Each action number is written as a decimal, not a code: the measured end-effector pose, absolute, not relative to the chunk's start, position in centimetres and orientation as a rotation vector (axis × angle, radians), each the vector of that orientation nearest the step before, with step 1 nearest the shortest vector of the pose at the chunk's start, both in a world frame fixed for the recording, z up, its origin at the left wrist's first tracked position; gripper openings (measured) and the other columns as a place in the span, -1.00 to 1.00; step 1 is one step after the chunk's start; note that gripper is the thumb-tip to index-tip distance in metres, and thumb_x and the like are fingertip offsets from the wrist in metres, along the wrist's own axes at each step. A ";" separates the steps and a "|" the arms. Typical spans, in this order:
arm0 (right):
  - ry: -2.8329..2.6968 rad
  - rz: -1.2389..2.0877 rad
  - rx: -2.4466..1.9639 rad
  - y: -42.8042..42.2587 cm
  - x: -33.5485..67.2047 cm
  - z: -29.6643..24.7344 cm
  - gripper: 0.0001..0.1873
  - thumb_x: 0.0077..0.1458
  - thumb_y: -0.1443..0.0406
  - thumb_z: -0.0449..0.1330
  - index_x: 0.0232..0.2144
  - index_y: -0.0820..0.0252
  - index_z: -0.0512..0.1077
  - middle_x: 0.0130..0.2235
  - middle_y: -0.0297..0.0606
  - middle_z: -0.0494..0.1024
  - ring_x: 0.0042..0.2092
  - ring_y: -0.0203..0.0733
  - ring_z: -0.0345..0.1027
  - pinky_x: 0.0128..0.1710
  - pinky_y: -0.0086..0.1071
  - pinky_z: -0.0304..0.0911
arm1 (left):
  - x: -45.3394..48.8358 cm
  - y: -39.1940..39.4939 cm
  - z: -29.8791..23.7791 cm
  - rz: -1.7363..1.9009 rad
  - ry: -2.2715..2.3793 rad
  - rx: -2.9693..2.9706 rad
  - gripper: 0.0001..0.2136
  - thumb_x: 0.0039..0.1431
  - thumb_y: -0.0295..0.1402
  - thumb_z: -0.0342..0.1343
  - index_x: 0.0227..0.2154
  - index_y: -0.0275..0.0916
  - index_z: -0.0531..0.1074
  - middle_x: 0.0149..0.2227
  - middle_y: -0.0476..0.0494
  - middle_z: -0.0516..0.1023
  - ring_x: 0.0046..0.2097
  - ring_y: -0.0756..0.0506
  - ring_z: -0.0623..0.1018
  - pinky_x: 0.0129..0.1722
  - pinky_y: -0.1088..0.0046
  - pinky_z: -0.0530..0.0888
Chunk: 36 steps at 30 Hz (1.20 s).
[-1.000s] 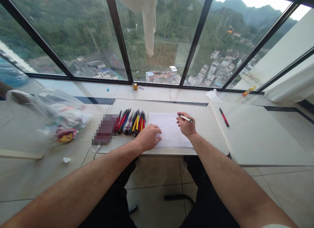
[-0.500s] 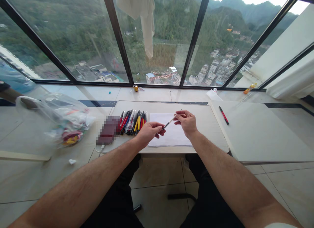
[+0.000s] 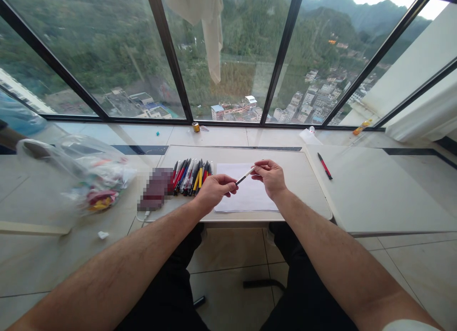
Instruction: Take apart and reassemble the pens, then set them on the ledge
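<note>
Between my two hands a black-and-white pen [image 3: 244, 175] is held at a slant above a white sheet of paper [image 3: 228, 202]. The fingers of my left hand [image 3: 217, 189] pinch its dark lower end. My right hand [image 3: 270, 177] grips the white upper end between thumb and fingers. Just left of the paper lies a row of several pens [image 3: 189, 176], in red, blue, black, yellow and clear, partly behind my left hand. The paper rests on a small white table [image 3: 300, 198].
A blurred-out dark red object [image 3: 156, 188] with a white cable lies at the table's left. A red-and-black pen [image 3: 324, 166] is on the white board [image 3: 371, 193] at right. A plastic bag [image 3: 96, 179] stands on the left; a small can [image 3: 195, 127] sits by the window.
The view has shifted very slightly. Both hands keep hold of the pen in nearly the same place, with little visible movement.
</note>
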State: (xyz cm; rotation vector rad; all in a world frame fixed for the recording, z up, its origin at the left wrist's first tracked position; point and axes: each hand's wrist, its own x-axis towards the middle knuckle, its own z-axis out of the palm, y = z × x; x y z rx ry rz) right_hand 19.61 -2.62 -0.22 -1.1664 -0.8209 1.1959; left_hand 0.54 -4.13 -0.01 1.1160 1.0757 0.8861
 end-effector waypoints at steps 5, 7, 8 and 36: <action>-0.810 1.205 -1.171 -2.7 19.4 -0.3 -0.79 -0.20 0.33 0.35 -0.44 0.22 0.44 -0.45 -0.30 0.56 -0.39 -0.23 0.49 -0.44 -0.38 0.45 | 0.5 -4.3 0.2 0.856 1.084 1.150 -0.77 -0.14 -0.33 0.33 -0.40 -0.36 0.53 -0.49 -0.15 0.59 -0.45 -0.03 0.52 -0.45 0.44 0.40; -0.804 1.199 -1.181 -2.7 19.2 -0.4 -0.80 -0.19 0.32 0.34 -0.43 0.21 0.43 -0.43 -0.30 0.56 -0.39 -0.23 0.49 -0.45 -0.38 0.46 | 0.5 -4.3 0.3 0.838 1.082 1.162 -0.77 -0.14 -0.34 0.32 -0.39 -0.36 0.54 -0.49 -0.15 0.59 -0.44 -0.04 0.52 -0.43 0.43 0.41; -0.801 1.195 -1.186 -2.7 19.2 -0.4 -0.80 -0.18 0.33 0.33 -0.42 0.21 0.42 -0.41 -0.30 0.56 -0.38 -0.23 0.49 -0.45 -0.38 0.46 | 0.5 -4.4 0.3 0.828 1.079 1.166 -0.77 -0.14 -0.35 0.32 -0.38 -0.36 0.54 -0.49 -0.15 0.59 -0.43 -0.04 0.52 -0.42 0.43 0.42; -0.940 0.177 -2.092 0.9 34.6 -1.0 -0.75 -0.11 0.25 0.26 -0.31 0.20 0.58 -0.30 -0.17 0.64 -0.23 -0.12 0.50 -0.19 -0.34 0.39 | -0.4 -4.1 0.0 0.461 1.307 2.061 -0.77 0.02 -0.14 0.14 -0.40 -0.18 0.55 -0.43 -0.08 0.59 -0.35 -0.12 0.54 -0.34 0.41 0.40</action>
